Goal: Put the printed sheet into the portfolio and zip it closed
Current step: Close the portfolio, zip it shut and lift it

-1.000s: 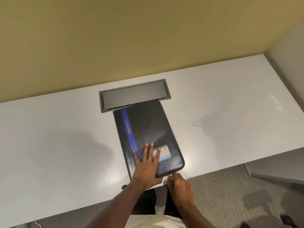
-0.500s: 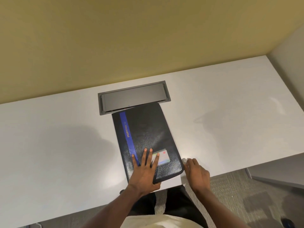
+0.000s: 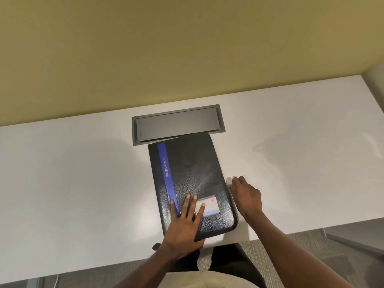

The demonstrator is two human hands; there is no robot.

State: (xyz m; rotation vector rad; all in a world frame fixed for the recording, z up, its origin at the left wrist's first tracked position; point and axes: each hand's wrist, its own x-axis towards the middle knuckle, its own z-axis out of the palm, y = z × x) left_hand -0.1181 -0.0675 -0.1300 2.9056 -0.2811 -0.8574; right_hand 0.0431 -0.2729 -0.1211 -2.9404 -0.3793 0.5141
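A black portfolio [image 3: 193, 173] with a blue stripe and a small card on its cover lies closed on the white desk [image 3: 72, 183]. My left hand [image 3: 185, 225] rests flat on its near end, fingers spread, pressing it down. My right hand [image 3: 246, 196] is at the portfolio's right edge, about halfway along. Its fingertips are pinched together against the zipper line, and they hide the pull. No printed sheet is in sight.
A grey cable hatch [image 3: 177, 124] is set into the desk just behind the portfolio, whose far end overlaps it. A yellow wall rises behind the desk. The desk's near edge is close to my body, with carpet below.
My right hand has travelled from the portfolio's near right corner around it and up along the right edge. My left hand has stayed flat on the cover.
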